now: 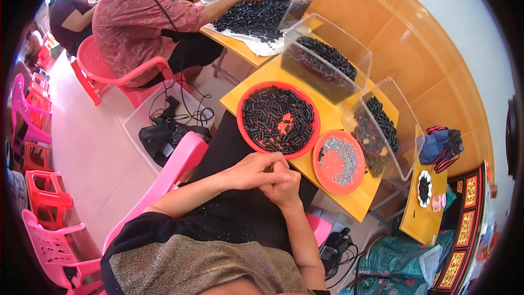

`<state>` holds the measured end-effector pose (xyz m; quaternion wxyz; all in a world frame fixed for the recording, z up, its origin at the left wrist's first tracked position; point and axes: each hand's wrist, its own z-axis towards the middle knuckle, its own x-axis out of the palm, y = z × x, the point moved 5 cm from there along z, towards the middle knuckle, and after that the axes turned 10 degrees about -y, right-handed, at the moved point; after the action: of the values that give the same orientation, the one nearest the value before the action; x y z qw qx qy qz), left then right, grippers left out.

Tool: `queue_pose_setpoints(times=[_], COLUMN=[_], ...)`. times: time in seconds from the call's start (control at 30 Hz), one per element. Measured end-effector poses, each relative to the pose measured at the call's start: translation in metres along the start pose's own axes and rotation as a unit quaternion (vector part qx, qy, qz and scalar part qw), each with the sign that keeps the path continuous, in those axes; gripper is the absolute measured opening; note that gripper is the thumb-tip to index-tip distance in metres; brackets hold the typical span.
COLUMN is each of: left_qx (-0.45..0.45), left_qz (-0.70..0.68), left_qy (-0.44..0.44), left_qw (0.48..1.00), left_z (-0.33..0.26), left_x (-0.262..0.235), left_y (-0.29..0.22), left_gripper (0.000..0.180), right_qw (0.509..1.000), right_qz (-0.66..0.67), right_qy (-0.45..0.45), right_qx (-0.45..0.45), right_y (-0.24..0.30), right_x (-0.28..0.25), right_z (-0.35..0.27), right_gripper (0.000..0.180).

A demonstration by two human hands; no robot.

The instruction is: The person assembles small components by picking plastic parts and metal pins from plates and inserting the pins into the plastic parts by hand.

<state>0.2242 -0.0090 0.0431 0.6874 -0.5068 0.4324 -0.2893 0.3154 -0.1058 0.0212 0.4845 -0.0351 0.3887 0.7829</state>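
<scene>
My left hand [256, 171] and my right hand [282, 187] meet over my lap, just below the near edge of a red round tray [318, 123]. Fingers of both are closed and pressed together; whatever they may hold is hidden. Many small black cylindrical pieces [262, 110] fill the red tray, with a bare red patch near its middle. To its right sits a smaller orange-red plate [326, 177] with thin silvery pieces [349, 158] heaped in a curve. Both stand on a yellow table [357, 199].
Two clear plastic bins [305, 74] [406, 155] with black pieces stand along the table's far side. Beyond, a seated person [131, 27] reaches into a black pile [254, 13]. A clear box with a black bag [164, 136] is on the floor at left, near pink chairs [52, 235].
</scene>
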Motion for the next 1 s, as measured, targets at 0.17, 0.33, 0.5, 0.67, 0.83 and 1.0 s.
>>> queue_pose_setpoints(times=[0.17, 0.33, 0.5, 0.67, 0.83, 1.0], left_qx=[0.005, -0.001, 0.012, 0.026, -0.052, -0.069], left_qz=[-0.007, 0.007, 0.005, -0.053, -0.15, -0.158], left_qy=[-0.017, -0.024, -0.029, -0.024, -0.035, -0.032], left_qw=[1.0, 1.0, 0.999, 0.998, 0.987, 0.985], left_z=[-0.006, -0.005, -0.009, -0.015, -0.013, -0.001], left_x=[0.003, 0.003, 0.002, 0.003, -0.007, -0.02], left_y=[0.009, 0.006, 0.01, 0.008, 0.018, 0.028], left_gripper=[0.046, 0.052, 0.057, 0.044, 0.048, 0.035], right_qw=[0.999, 1.0, 0.999, 0.996, 0.995, 0.964], right_qz=[0.017, 0.005, 0.032, 0.053, 0.023, -0.103], right_qy=[-0.014, -0.014, -0.027, -0.049, -0.01, -0.041], right_qx=[-0.045, -0.027, -0.033, -0.042, -0.091, -0.242], right_y=[0.001, -0.008, -0.002, 0.011, 0.028, 0.07], right_x=[0.004, 0.008, 0.007, 0.002, 0.004, -0.025], right_z=[-0.006, -0.006, -0.002, -0.002, -0.007, 0.016], right_gripper=[0.045, 0.047, 0.045, 0.045, 0.034, 0.029])
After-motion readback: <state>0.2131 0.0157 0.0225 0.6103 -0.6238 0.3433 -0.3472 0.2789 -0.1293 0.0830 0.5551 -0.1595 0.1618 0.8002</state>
